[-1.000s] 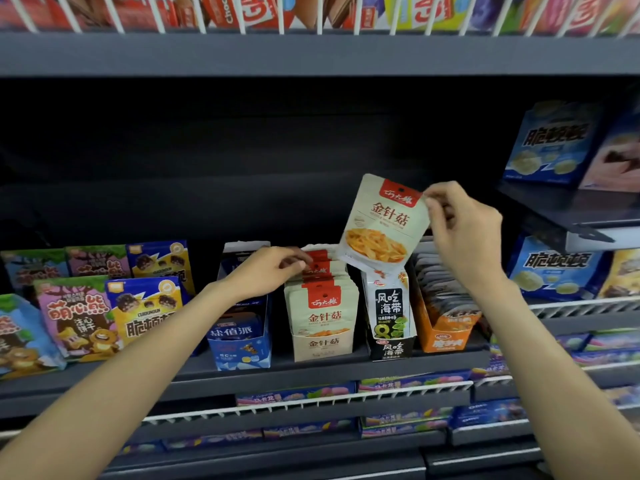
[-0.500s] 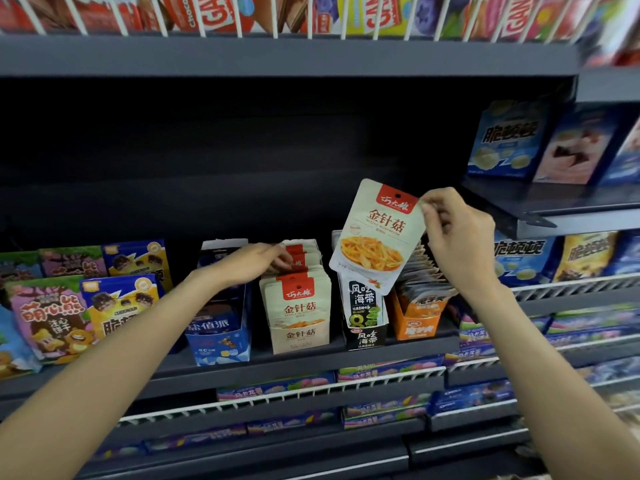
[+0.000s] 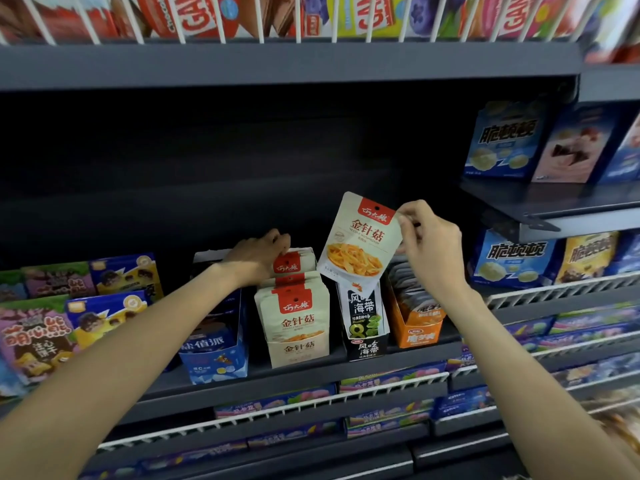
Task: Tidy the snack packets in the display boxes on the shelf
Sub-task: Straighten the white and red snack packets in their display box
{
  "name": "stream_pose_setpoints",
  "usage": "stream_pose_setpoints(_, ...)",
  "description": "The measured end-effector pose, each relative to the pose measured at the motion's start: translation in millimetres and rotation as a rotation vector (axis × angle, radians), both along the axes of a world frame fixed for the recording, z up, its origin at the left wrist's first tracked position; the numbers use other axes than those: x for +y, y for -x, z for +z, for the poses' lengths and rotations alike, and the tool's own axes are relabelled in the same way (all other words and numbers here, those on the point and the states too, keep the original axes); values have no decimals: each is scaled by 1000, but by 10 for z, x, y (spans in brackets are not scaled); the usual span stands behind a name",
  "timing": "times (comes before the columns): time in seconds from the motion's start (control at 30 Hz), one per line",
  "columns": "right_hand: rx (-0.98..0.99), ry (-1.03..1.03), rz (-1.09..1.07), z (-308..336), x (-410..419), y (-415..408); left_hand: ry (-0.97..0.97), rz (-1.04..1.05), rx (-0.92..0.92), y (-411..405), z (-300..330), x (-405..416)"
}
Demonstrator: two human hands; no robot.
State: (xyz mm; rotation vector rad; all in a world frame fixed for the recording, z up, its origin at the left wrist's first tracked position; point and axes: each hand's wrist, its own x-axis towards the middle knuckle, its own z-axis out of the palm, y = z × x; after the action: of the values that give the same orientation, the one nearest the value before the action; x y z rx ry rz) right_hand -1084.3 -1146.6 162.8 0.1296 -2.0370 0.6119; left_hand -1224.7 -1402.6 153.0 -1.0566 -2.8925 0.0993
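**Mushroom packet held up above the display boxes**

Snack packets fill a row of display boxes on the dark grey shelf (image 3: 346, 370), and one of them is out in the air. The right hand (image 3: 427, 242) pinches a cream packet with a red label (image 3: 360, 242) by its upper right corner, thumb and fingertips closed on the edge. It hangs tilted, its lower edge dipping in front of the top of the black seaweed box (image 3: 365, 323), above and to the right of the box its own kind sits in.

That cream display box (image 3: 298, 344) stands between a blue box (image 3: 216, 355) on its left and the black one on its right. Matching cream packets stand upright inside it in a front-to-back row. The left hand (image 3: 261, 254) reaches over the blue box to the back of that row, its fingers curled on the top of the rearmost packet (image 3: 294, 263), right at its red label; how firmly it grips, I cannot tell.

Just right of the black box stands an orange box (image 3: 420, 323) with grey-topped packets leaning in it, partly behind the right wrist. Further left along the shelf are purple and blue cartoon-bear biscuit boxes (image 3: 72, 323). To the right, on a neighbouring unit, blue cracker boxes (image 3: 502, 140) stand on a higher shelf. A white wire rail (image 3: 277, 407) fronts the shelf below, with flat packs behind it.
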Motion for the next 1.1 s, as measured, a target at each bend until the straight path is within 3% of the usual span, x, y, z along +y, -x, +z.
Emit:
stream_pose_setpoints(0.17,-4,-9,2,12,-51,74,-193,76,-89,61,-44,-16)
stream_pose_setpoints(0.33,-19,17,20,25,-90,146,-204,54,-94,107,-66,-102)
stream_pose_setpoints(0.57,-37,34,43,28,-134,138,-425,28,-136,56,18,-267)
stream_pose_setpoints(0.87,-27,56,46,30,-128,76,-358,70,-59,42,-33,-160)
stream_pose_setpoints(1.1,-7,249,114,130,-85,-64,-362,42,-37,-141,50,-298)
